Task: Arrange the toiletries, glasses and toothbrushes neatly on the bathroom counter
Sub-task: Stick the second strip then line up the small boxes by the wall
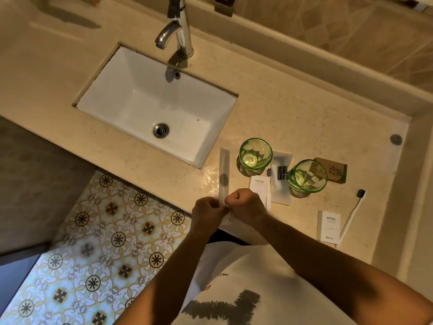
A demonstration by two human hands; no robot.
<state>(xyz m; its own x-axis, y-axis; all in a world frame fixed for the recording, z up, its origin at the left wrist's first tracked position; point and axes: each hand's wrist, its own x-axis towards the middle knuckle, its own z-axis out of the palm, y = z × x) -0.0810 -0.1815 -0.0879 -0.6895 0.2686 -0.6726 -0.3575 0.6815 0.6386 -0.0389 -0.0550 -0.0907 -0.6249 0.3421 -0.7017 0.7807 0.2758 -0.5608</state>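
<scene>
White wrapped toothbrush (223, 174), upright, both hands gripping

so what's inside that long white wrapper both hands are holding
Through the long white wrapper a dark oval patch shows, probably a toothbrush head. The rest is hidden by the paper and both hands.

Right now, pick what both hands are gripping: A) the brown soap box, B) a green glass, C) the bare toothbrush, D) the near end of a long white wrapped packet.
D: the left hand and right hand pinch the near end of the white packet at the counter edge; the other items lie untouched.
</scene>
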